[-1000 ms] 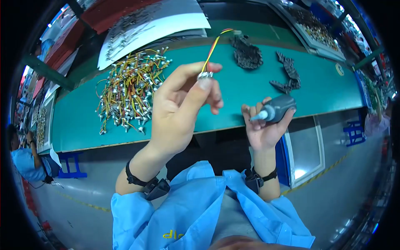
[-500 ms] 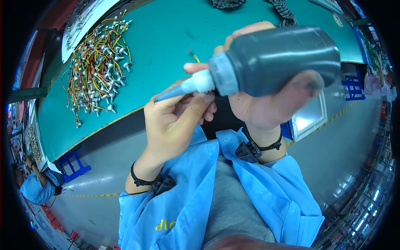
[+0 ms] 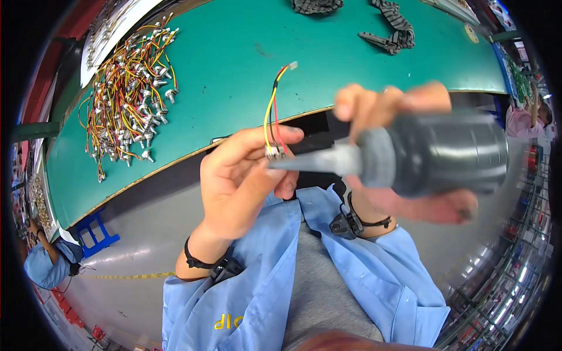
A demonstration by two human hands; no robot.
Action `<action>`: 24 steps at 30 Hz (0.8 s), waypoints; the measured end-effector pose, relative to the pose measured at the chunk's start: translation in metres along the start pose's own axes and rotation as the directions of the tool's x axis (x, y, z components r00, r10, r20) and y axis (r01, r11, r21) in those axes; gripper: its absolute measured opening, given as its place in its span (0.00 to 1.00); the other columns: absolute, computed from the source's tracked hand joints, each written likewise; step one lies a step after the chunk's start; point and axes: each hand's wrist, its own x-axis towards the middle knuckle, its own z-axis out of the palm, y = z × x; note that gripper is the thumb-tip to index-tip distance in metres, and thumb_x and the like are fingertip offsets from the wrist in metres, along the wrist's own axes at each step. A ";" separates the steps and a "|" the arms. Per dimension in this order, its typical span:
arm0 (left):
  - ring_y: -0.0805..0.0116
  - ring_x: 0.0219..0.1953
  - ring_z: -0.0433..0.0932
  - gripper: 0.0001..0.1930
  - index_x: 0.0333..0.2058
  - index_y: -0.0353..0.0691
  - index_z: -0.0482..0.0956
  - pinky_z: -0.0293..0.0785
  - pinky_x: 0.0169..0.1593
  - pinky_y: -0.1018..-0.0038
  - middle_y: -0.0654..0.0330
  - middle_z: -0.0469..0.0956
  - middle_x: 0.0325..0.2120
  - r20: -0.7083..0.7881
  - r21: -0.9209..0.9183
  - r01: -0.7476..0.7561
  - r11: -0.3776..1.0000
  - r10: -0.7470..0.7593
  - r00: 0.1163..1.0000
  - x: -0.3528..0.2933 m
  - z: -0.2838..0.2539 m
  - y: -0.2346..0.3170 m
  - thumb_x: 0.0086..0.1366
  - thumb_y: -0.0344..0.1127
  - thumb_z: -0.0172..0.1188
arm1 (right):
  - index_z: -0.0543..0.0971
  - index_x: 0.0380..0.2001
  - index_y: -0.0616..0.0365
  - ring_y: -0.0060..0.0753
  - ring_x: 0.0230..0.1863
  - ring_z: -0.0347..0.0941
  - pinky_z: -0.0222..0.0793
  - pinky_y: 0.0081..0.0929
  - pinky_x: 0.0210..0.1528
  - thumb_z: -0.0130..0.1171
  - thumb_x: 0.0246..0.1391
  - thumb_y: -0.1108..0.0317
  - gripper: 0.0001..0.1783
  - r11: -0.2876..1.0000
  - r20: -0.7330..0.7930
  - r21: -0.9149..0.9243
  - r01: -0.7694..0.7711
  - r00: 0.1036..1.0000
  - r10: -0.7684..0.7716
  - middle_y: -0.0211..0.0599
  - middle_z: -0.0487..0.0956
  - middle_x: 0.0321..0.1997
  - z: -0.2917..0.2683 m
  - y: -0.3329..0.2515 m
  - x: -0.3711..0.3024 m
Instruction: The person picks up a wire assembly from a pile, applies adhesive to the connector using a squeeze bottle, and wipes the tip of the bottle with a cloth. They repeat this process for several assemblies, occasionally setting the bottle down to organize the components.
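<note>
- Far left, a heap of wired parts [image 3: 129, 96] sits inside the near edge of the green table [image 3: 222, 76], apparently set there for reach without crowding the hands.
- Just off that edge, the left hand [image 3: 237, 178]: thumb and fingers pinch one wired part [image 3: 275, 153], wires upward, seemingly so its base faces the nozzle.
- Up top, crumpled dark fabric [image 3: 317, 6] and a striped strip [image 3: 398, 29], well apart from both hands, giving elbow room between.
- And the right hand [image 3: 386, 199], blurred, grips the dark bottle [image 3: 451, 153] lying sideways; its nozzle [image 3: 316, 162] points left at the part. Touching? Can't tell.
</note>
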 end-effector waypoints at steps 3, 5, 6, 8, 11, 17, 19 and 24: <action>0.74 0.26 0.72 0.15 0.49 0.24 0.70 0.71 0.30 0.78 0.55 0.77 0.30 0.039 0.078 -0.058 0.995 0.056 0.998 -0.004 0.001 0.002 0.63 0.21 0.52 | 0.66 0.46 0.60 0.21 0.21 0.56 0.54 0.34 0.38 0.53 0.38 0.22 0.51 0.979 0.172 -0.089 0.185 0.971 -0.167 0.27 0.62 0.19 -0.013 -0.004 -0.005; 0.75 0.26 0.73 0.15 0.49 0.24 0.70 0.72 0.30 0.78 0.55 0.77 0.30 0.037 0.124 -0.103 0.987 0.099 0.994 -0.006 0.004 0.003 0.62 0.21 0.53 | 0.66 0.46 0.60 0.22 0.19 0.55 0.54 0.33 0.38 0.53 0.39 0.23 0.49 0.963 0.171 -0.129 0.235 0.962 -0.212 0.26 0.61 0.17 -0.014 -0.002 -0.010; 0.75 0.26 0.73 0.16 0.48 0.23 0.70 0.72 0.31 0.79 0.56 0.77 0.30 0.038 0.148 -0.125 0.981 0.120 0.992 -0.008 0.005 0.003 0.62 0.20 0.53 | 0.66 0.46 0.60 0.22 0.18 0.54 0.53 0.33 0.38 0.53 0.40 0.23 0.48 0.954 0.171 -0.150 0.260 0.957 -0.234 0.26 0.61 0.17 -0.014 -0.001 -0.012; 0.75 0.26 0.74 0.16 0.48 0.23 0.70 0.72 0.30 0.79 0.55 0.77 0.30 0.045 0.172 -0.140 0.975 0.134 0.990 -0.009 0.005 0.003 0.61 0.20 0.53 | 0.66 0.45 0.60 0.22 0.17 0.54 0.54 0.33 0.37 0.52 0.41 0.23 0.48 0.952 0.162 -0.147 0.267 0.956 -0.244 0.26 0.60 0.16 -0.015 0.001 -0.013; 0.76 0.26 0.75 0.16 0.48 0.22 0.71 0.73 0.30 0.80 0.54 0.78 0.31 0.063 0.220 -0.168 0.961 0.158 0.985 -0.011 0.006 0.003 0.60 0.19 0.54 | 0.66 0.45 0.59 0.22 0.15 0.52 0.54 0.33 0.37 0.51 0.43 0.24 0.46 0.948 0.141 -0.142 0.284 0.954 -0.265 0.25 0.60 0.15 -0.015 0.004 -0.014; 0.74 0.21 0.73 0.14 0.45 0.21 0.71 0.69 0.24 0.80 0.52 0.76 0.27 -0.009 0.372 -0.145 0.917 0.160 0.987 -0.014 0.018 0.009 0.60 0.22 0.53 | 0.66 0.42 0.59 0.22 0.14 0.52 0.54 0.32 0.37 0.49 0.46 0.26 0.43 0.946 0.095 -0.178 0.271 0.962 -0.257 0.26 0.60 0.14 -0.015 0.003 -0.018; 0.73 0.19 0.71 0.15 0.44 0.21 0.70 0.67 0.21 0.79 0.52 0.74 0.24 -0.017 0.422 -0.128 0.897 0.149 0.989 -0.014 0.020 0.010 0.61 0.25 0.53 | 0.66 0.42 0.59 0.22 0.14 0.52 0.54 0.32 0.37 0.49 0.47 0.26 0.43 0.944 0.104 -0.181 0.275 0.960 -0.259 0.26 0.60 0.13 -0.016 0.003 -0.018; 0.75 0.21 0.74 0.14 0.43 0.21 0.72 0.69 0.24 0.81 0.51 0.77 0.28 -0.039 0.404 -0.105 0.909 0.132 0.990 -0.015 0.021 0.011 0.59 0.21 0.54 | 0.66 0.41 0.59 0.22 0.13 0.52 0.54 0.33 0.36 0.49 0.47 0.27 0.41 0.936 0.109 -0.180 0.303 0.952 -0.288 0.27 0.60 0.12 -0.017 0.004 -0.018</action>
